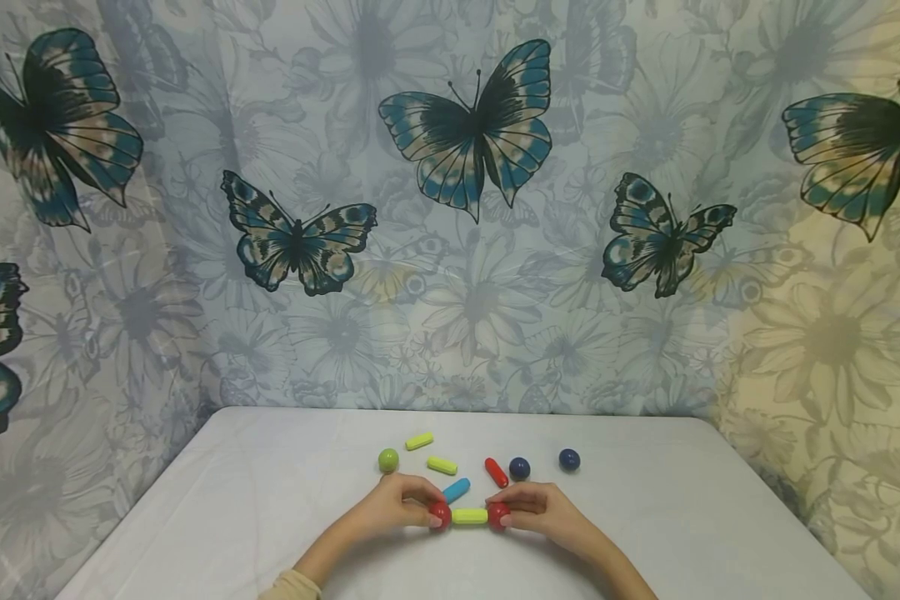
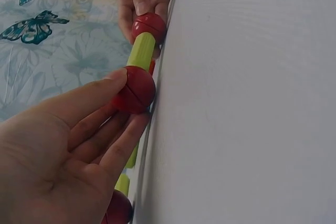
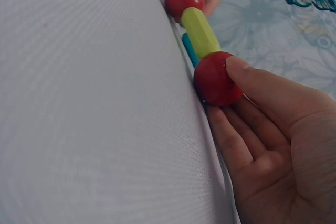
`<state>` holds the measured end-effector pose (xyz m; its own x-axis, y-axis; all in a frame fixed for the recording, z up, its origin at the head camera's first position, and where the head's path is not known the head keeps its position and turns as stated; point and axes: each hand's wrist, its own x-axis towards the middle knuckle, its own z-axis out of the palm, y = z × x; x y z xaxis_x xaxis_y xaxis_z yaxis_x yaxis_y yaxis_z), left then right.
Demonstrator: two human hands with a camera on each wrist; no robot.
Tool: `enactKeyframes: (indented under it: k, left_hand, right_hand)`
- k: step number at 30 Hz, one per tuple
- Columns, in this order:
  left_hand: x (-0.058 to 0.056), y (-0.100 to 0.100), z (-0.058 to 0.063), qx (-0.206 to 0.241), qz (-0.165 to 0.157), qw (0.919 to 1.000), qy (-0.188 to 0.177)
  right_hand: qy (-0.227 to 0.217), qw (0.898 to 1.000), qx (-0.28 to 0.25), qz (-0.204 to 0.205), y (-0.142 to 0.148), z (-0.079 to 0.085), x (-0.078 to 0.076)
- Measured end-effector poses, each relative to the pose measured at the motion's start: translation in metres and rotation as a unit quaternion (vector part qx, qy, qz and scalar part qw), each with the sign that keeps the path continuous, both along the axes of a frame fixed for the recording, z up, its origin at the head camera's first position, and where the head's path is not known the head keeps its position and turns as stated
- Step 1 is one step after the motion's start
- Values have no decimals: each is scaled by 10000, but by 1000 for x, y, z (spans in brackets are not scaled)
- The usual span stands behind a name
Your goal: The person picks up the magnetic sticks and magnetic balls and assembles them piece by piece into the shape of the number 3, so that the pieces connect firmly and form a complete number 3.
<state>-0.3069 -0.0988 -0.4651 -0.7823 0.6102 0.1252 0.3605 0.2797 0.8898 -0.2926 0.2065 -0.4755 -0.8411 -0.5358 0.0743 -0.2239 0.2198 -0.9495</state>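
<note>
A yellow-green stick (image 1: 469, 517) joins two red balls near the front of the white table (image 1: 270, 467). My left hand (image 1: 397, 502) pinches the left red ball (image 2: 137, 92) between thumb and fingers. At the other end, the right red ball (image 3: 218, 80) is held the same way by my right hand (image 1: 546, 512). The stick runs level between them, its middle uncovered. Just behind it lies a blue stick (image 1: 457, 490), close to my left fingertips. A red stick (image 1: 497, 472) lies beyond my right fingers.
Further back on the table are a green ball (image 1: 387, 460) and two loose yellow-green sticks, one (image 1: 419, 442) behind the other (image 1: 442, 466). One dark blue ball (image 1: 520, 468) sits by the red stick, another (image 1: 569, 460) farther right. A butterfly-patterned wall covering (image 1: 465, 333) hangs behind the table.
</note>
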Motion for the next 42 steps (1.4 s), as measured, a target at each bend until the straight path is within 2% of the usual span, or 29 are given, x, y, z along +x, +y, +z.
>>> enactKeyframes:
  k: [8,18,23,31,42]
  left_hand:
    - [-1,0,-3,188,-67,9996,-183]
    - [0,1,-2,280,-93,9994,-190]
    - [0,5,-2,400,-63,9991,-101]
    - [0,15,-5,547,90,9980,295]
    - [3,29,-7,315,238,9978,536]
  right_hand:
    - [19,10000,6,-1,0,0,-1]
    - [75,10000,-4,2,0,-1,-1]
    - [73,10000,-44,25,0,-1,-2]
    - [67,9998,-140,97,0,-2,-2]
    - [62,9997,-192,101,1,-3,-2]
